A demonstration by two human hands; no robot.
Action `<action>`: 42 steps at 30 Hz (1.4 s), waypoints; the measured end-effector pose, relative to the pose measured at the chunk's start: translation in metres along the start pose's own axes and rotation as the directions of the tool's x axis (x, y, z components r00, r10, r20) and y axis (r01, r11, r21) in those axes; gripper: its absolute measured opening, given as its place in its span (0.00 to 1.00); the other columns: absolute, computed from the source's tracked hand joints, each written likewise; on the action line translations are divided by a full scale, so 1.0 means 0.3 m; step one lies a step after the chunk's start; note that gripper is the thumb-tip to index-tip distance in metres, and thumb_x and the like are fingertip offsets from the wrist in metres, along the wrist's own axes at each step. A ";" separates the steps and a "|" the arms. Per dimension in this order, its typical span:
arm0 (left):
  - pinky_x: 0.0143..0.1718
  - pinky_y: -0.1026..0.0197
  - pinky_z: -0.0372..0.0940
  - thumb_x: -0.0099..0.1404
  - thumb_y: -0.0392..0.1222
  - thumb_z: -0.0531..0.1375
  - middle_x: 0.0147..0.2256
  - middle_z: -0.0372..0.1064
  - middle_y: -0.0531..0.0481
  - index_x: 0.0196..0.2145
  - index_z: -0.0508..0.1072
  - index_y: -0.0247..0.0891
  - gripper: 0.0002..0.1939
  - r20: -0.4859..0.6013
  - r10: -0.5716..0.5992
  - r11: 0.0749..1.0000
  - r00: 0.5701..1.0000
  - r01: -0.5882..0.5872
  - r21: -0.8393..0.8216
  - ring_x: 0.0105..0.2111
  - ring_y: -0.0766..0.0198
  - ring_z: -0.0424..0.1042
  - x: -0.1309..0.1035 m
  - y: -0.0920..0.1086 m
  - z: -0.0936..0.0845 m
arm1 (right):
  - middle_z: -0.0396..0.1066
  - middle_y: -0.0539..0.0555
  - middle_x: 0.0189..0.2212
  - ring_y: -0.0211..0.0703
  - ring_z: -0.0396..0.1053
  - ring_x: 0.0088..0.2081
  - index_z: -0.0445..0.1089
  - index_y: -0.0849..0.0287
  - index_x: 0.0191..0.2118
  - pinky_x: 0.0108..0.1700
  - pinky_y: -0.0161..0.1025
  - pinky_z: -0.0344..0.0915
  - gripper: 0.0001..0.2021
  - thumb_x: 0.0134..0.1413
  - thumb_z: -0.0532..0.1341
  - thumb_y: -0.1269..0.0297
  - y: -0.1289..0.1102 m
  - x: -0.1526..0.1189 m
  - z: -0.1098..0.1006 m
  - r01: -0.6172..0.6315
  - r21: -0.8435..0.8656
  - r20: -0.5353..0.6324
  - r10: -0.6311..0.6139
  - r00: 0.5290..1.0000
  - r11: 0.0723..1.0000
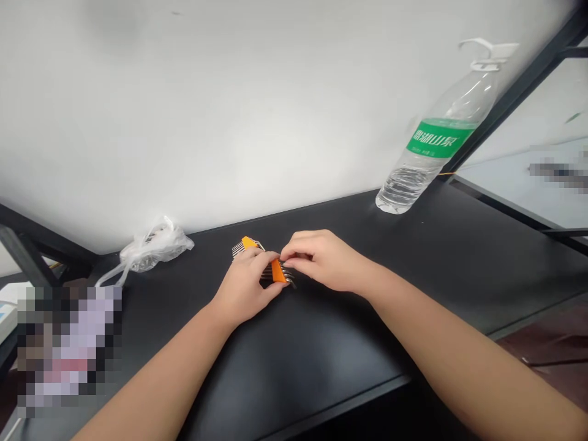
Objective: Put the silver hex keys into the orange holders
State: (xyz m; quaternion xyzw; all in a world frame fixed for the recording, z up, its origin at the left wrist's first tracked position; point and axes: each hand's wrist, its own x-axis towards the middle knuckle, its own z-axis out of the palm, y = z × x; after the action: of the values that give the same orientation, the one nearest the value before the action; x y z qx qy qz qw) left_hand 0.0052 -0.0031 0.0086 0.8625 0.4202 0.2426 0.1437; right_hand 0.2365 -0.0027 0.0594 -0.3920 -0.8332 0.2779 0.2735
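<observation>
Black worktop, left hand with its grip clamped on the hex keys; at their right end, right hand curled, grip unclear!

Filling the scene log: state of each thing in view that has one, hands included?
Hex key set: several keys seated, held
Left hand: closed around the set
Right hand: fingertips at the set, grip unclear
Plastic bottle: standing, labelled, water level unclear
Plastic bag: crumpled, contents unclear
Pixelated lilac item: unreadable
</observation>
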 end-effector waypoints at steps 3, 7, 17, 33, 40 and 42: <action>0.50 0.50 0.69 0.65 0.46 0.68 0.43 0.74 0.47 0.48 0.76 0.44 0.15 0.013 0.030 0.996 0.999 -0.028 -0.079 0.47 0.53 0.71 0.002 0.009 -0.003 | 0.73 0.50 0.36 0.36 0.68 0.31 0.78 0.55 0.40 0.35 0.36 0.64 0.06 0.61 0.63 0.69 0.008 0.003 -0.005 -0.084 0.209 0.063 0.072 0.995 0.974; 0.50 0.51 0.69 0.65 0.47 0.68 0.42 0.73 0.47 0.44 0.76 0.43 0.12 0.026 0.063 0.988 0.998 -0.059 -0.142 0.46 0.54 0.71 0.003 0.018 -0.006 | 0.73 0.50 0.34 0.36 0.67 0.28 0.75 0.56 0.42 0.31 0.36 0.65 0.07 0.57 0.66 0.63 0.032 0.011 0.005 -0.222 0.466 0.223 0.129 0.966 0.857; 0.55 0.48 0.68 0.65 0.40 0.67 0.47 0.75 0.46 0.49 0.76 0.45 0.15 0.037 0.160 0.972 0.986 -0.151 -0.180 0.50 0.53 0.71 -0.003 0.037 -0.014 | 0.63 0.43 0.26 0.35 0.59 0.26 0.62 0.55 0.33 0.28 0.34 0.58 0.23 0.45 0.75 0.51 0.080 0.037 0.049 -0.415 0.372 0.291 0.321 0.901 0.830; 0.39 0.54 0.71 0.57 0.49 0.70 0.37 0.75 0.49 0.45 0.73 0.41 0.20 0.098 0.034 0.991 0.995 -0.020 -0.136 0.37 0.56 0.75 -0.014 0.047 -0.021 | 0.75 0.53 0.42 0.43 0.71 0.41 0.74 0.56 0.45 0.44 0.41 0.69 0.15 0.66 0.60 0.50 0.090 0.049 0.074 -0.196 0.300 -0.010 0.209 0.978 0.933; 0.31 0.59 0.66 0.56 0.47 0.70 0.31 0.71 0.52 0.33 0.69 0.41 0.15 0.229 0.099 0.978 0.968 -0.052 -0.202 0.30 0.61 0.70 -0.008 0.068 -0.040 | 0.58 0.57 0.71 0.57 0.56 0.68 0.67 0.48 0.67 0.66 0.61 0.58 0.22 0.72 0.53 0.63 0.114 0.050 0.129 0.014 -0.205 0.082 0.003 0.997 0.979; 0.30 0.59 0.65 0.55 0.48 0.70 0.30 0.70 0.52 0.33 0.68 0.41 0.16 0.246 0.087 0.978 0.965 -0.036 -0.205 0.29 0.62 0.70 -0.008 0.071 -0.040 | 0.54 0.55 0.74 0.60 0.53 0.70 0.63 0.45 0.70 0.65 0.64 0.57 0.25 0.72 0.52 0.64 0.123 0.051 0.140 0.047 -0.290 0.149 -0.003 0.989 0.956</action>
State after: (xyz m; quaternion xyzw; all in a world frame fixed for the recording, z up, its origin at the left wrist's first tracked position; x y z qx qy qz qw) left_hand 0.0114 -0.0174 0.0277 0.8804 0.3451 0.1751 0.2740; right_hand 0.2185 0.0191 0.0089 -0.3961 -0.8879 0.1763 0.1540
